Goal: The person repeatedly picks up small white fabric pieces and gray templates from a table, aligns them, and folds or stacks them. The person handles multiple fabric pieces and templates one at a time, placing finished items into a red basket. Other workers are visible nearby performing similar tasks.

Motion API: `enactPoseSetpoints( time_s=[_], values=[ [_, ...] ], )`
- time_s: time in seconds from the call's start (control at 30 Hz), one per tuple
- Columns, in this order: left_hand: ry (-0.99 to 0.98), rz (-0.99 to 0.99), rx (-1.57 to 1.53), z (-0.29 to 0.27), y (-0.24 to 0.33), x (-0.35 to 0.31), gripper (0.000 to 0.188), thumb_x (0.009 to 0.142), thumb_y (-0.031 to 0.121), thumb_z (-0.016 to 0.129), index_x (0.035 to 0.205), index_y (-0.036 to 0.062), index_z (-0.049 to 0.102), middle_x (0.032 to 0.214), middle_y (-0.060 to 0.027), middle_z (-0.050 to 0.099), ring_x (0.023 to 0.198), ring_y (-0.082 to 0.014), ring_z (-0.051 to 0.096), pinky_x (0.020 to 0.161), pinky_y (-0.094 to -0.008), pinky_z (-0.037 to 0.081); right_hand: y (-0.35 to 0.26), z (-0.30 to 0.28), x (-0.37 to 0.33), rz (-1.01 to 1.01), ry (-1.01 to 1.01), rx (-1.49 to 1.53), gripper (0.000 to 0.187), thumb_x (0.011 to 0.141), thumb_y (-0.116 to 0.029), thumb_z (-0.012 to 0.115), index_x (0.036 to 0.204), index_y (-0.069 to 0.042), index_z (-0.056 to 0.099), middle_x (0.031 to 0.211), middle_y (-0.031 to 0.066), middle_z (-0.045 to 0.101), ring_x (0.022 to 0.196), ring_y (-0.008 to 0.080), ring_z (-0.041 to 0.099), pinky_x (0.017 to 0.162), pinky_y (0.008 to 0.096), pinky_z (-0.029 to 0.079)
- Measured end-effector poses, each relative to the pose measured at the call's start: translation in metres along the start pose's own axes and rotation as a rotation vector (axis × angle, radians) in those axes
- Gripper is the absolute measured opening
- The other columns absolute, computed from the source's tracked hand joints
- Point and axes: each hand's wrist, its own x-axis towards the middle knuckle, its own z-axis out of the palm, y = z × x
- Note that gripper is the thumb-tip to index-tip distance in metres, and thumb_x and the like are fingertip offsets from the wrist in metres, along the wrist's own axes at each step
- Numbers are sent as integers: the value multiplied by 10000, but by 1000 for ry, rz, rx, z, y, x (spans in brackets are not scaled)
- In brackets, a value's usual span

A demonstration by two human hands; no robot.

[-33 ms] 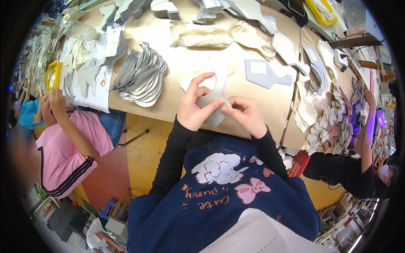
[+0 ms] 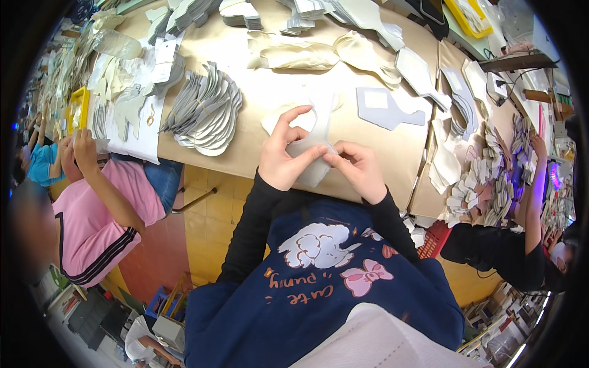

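My left hand [image 2: 285, 150] and my right hand [image 2: 358, 168] meet above the front of the table, both closed on one thin, curved, light-grey cut-out piece [image 2: 315, 175]. Thumb and fingers of the left hand grip its left side, with the index finger raised and bent. The right thumb and index finger pinch its edge close to the left thumb. The piece's upper end fades into glare from the bright tabletop. Behind the left hand lies a cream piece [image 2: 270, 120], partly hidden. A flat grey cut-out [image 2: 388, 109] with a pale rectangle on it lies to the right.
A banded bundle of grey pieces [image 2: 208, 107] sits on the brown-covered table [image 2: 264, 86] to the left. Cream pieces [image 2: 300, 52] and grey stacks [image 2: 184, 15] line the far side. A person in pink [image 2: 104, 221] sits at left; another person's dark sleeve [image 2: 491, 254] shows at right.
The grey piece has turned very slightly between my fingers, so a little more of its lower end shows. Both hands stay almost in place.
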Motion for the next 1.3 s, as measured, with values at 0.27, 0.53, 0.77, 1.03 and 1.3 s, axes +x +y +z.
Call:
enactPoseSetpoints(
  time_s=[0.27, 0.53, 0.77, 1.03, 1.3],
  values=[
    [-69, -185, -15, 28, 3, 24, 701, 838, 17, 770, 1447, 47, 424, 947, -84, 709, 895, -115, 649, 842, -244, 479, 21, -31, 1, 5, 16, 208, 174, 989, -139, 646, 1025, 29, 675, 789, -1, 620, 751, 60, 550, 698, 225, 457],
    [-106, -164, -247, 62, -10, 50, 597, 867, 43, 756, 1410, 16, 508, 1150, -92, 703, 1022, -174, 662, 901, -306, 528, 27, -82, -16, -104, 361, 515, 203, 959, -117, 691, 1103, 25, 678, 867, 24, 690, 730, 64, 609, 664, 216, 496],
    [-328, -57, 112, 73, -12, 54, 419, 973, 34, 631, 1382, -26, 564, 1169, -105, 703, 1002, -140, 656, 907, -274, 517, 17, -145, -40, 49, 305, 331, 192, 937, -127, 710, 1036, 37, 729, 882, 37, 721, 723, 70, 612, 636, 223, 484],
    [-63, -17, 59, 58, -21, 57, 341, 1021, 125, 566, 1342, 18, 607, 1173, -105, 713, 1052, -162, 650, 950, -312, 482, 9, -197, 9, -274, 761, 614, 208, 972, -194, 683, 986, 12, 665, 935, 51, 696, 739, 82, 628, 663, 244, 520],
    [193, -15, 362, 2, -46, 30, 268, 935, 107, 661, 1186, 19, 693, 1145, -97, 715, 1084, -221, 652, 964, -336, 472, 36, -185, 25, -7, 751, -152, 393, 956, -250, 684, 1212, 49, 669, 955, 130, 729, 792, 164, 691, 706, 272, 549]
  ],
)
